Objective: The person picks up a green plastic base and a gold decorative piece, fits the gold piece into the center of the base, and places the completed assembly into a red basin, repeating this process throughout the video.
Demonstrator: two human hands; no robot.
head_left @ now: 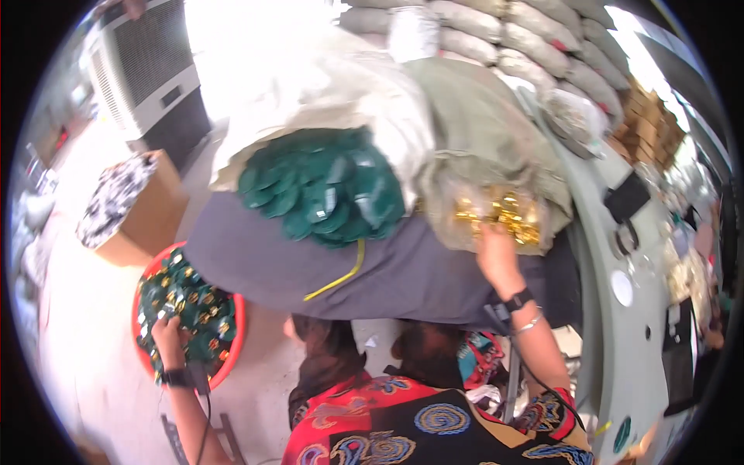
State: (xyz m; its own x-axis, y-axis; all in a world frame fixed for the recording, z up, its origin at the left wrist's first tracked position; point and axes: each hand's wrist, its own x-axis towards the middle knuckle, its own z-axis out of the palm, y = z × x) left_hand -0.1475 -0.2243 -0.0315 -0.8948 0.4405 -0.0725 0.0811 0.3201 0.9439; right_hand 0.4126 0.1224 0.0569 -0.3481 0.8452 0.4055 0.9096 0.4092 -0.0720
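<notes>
My left hand (168, 338) is over the red basin (241, 325) at the lower left, its fingers curled. Whatever it may hold is too blurred to make out. Green discs (203, 329) with small shiny gold pieces fill the basin. To the right, my right hand (497, 253) reaches into a clear plastic bag (453, 225) of shiny gold pieces (508, 213), at the mouth of an olive sack (473, 116). Its fingertips are hidden among those pieces. Between my hands, a heap of green discs (322, 190) spills from a white sack (387, 101).
A dark grey cloth (418, 271) covers the work surface, with a yellow strip (345, 275) on it. An open cardboard box (147, 221) and an air cooler (147, 77) stand left. A pale green table (612, 310) runs along the right. Stacked sacks (535, 46) rise behind.
</notes>
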